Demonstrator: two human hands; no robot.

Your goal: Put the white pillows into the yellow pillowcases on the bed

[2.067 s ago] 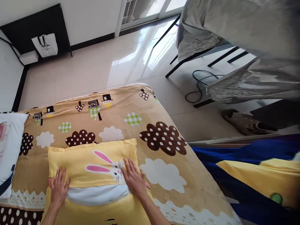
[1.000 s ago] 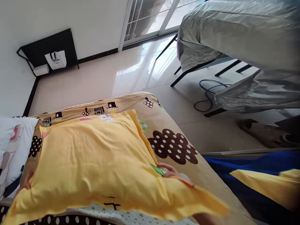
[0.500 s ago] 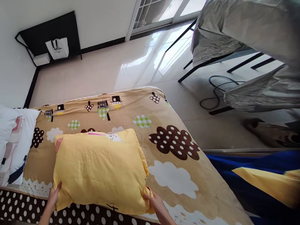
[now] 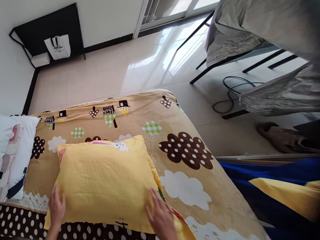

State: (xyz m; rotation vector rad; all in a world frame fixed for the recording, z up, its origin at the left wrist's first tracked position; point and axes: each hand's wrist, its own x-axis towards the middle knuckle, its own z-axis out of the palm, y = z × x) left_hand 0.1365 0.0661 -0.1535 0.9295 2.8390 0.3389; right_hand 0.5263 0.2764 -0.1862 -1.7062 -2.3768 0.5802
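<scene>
A yellow pillow (image 4: 105, 180) in a rabbit-print case lies flat on a tan blanket (image 4: 175, 143) patterned with brown dotted trees and white clouds. My left hand (image 4: 56, 207) rests open on the pillow's near left corner, fingers stretched forward. My right hand (image 4: 161, 215) lies open and flat on the pillow's near right corner, over the case's loose flap. Neither hand holds anything.
A white pillow (image 4: 12, 156) lies at the bed's left edge. Blue and yellow bedding (image 4: 275, 186) sits at the right. On the tiled floor are a black cable (image 4: 225, 96), a shoe (image 4: 277, 136), silver-covered furniture (image 4: 250, 30) and a white bag (image 4: 58, 46) by a black board.
The pillow was lifted, flipped over and laid down plain side up. My hands gripped its near corners half a second ago and now rest flat on it.
</scene>
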